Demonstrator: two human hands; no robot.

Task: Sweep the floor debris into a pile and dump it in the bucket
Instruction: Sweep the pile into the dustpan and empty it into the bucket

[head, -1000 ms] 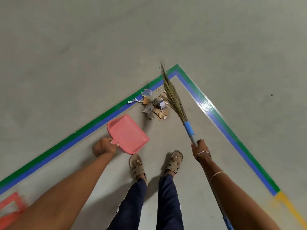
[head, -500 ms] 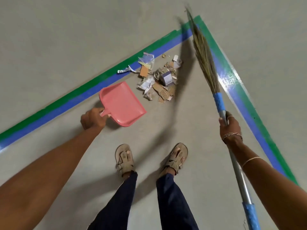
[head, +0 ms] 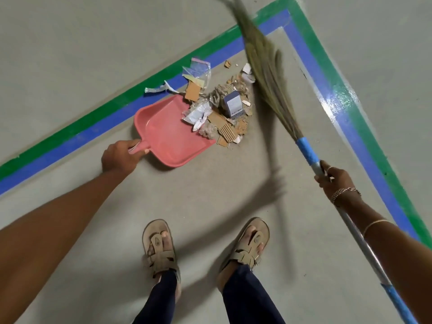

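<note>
A pile of debris [head: 224,111], made of cardboard scraps, torn paper, clear plastic and a small grey box, lies on the grey floor inside the taped corner. A pink dustpan [head: 168,134] rests flat on the floor with its open lip touching the pile's left side. My left hand [head: 120,156] grips the dustpan's handle. My right hand [head: 334,181] holds the metal shaft of a grass broom [head: 264,66]. The broom's bristles hang blurred just right of the pile, over its far edge. No bucket is in view.
Green and blue floor tape [head: 336,94] forms a corner around the pile. My two sandalled feet [head: 161,249] stand close behind the pile. Bare concrete floor lies all around.
My left hand has slid the dustpan forward until its lip meets the pile. The broom swung out to the right, then its bristles came back in beside the pile.
</note>
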